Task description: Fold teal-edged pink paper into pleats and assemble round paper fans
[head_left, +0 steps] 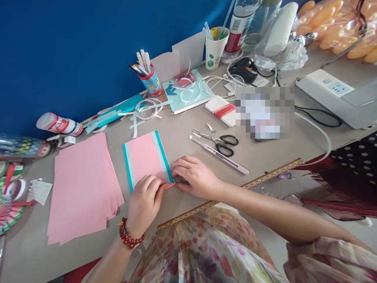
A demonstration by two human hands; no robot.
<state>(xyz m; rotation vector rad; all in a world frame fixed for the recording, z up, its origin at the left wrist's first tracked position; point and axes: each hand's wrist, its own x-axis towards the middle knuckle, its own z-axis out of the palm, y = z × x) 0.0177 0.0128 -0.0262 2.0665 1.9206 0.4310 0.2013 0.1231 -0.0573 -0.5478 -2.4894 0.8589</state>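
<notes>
A pink sheet of paper (144, 153) with teal and pale blue strips along its two sides lies on the table before me. My left hand (147, 198) is closed on its near edge, thumb and fingers pinching a narrow folded part. At the near right corner, my right hand (196, 177) has its curled fingers and thumb on the same sheet. Just beyond the right hand are a craft knife (225, 159) with its blade out and black-handled scissors (222, 143). Left of the sheet lies a fanned stack of pink paper (82, 188).
Behind are a pen cup (151, 80), a paper cup (216, 49), coiled white strips (147, 109) and red thread on a white card (222, 111). A blurred-out phone-like object (262, 116) and a power socket box (332, 94) are at right. Gold trim (271, 173) edges the table.
</notes>
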